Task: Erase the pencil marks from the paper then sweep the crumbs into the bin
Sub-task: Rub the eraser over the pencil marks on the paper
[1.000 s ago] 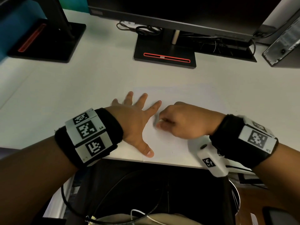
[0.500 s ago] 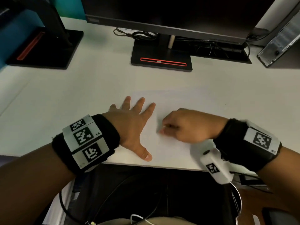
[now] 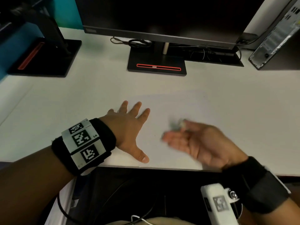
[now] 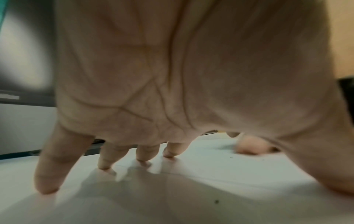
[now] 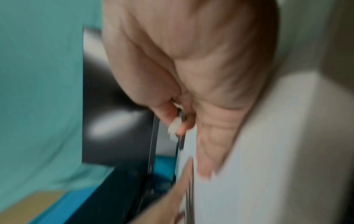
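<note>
A white sheet of paper (image 3: 203, 111) lies on the white desk near its front edge. My left hand (image 3: 128, 127) presses flat on the paper's left part with fingers spread, as the left wrist view also shows (image 4: 172, 75). My right hand (image 3: 191, 140) is blurred and turned on its edge over the paper's middle. Its thumb and forefinger pinch a small pale eraser (image 3: 179, 125), seen too in the right wrist view (image 5: 174, 127), while its other fingers stretch out along the sheet. A few dark crumbs (image 4: 216, 201) dot the paper.
A monitor on a black stand (image 3: 156, 64) rises at the back, a second stand (image 3: 43, 57) at the back left, and a computer case (image 3: 276, 34) at the back right. Below the desk's front edge (image 3: 162, 168) lies a dark space with cables.
My right hand has turned from knuckles-up rubbing to standing on its edge with fingers stretched, and moved right and nearer the front edge. My left hand has stayed flat on the paper.
</note>
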